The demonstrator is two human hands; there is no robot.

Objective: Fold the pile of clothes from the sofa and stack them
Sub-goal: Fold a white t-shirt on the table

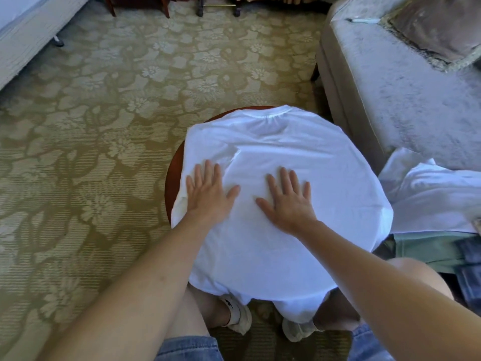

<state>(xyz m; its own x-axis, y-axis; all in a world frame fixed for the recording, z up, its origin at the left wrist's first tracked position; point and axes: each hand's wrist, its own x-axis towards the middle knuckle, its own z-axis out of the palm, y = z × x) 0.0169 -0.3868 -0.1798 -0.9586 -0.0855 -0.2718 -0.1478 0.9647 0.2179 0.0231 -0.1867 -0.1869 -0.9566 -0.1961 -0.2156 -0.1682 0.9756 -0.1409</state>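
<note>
One white T-shirt (pixel 286 165) covers one round wooden table (pixel 170 178). Two hands lie on it: left hand (pixel 208 194), right hand (pixel 289 201). By the sofa's (pixel 390 87) near edge are one white garment (pixel 429 196) and one green garment (pixel 429 248). One cushion (pixel 437 29) sits at the sofa's far corner. Two shoes are under the table: left shoe (pixel 240 319), right shoe (pixel 296 330).

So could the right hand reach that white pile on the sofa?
Probably yes: the right hand lies flat on the T-shirt, holding nothing, and the white pile sits close on that side, nothing between.

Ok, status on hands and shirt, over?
Left hand, right hand open, flat on white T-shirt. T-shirt spread over round table, hem hanging off. Nothing on top.
</note>
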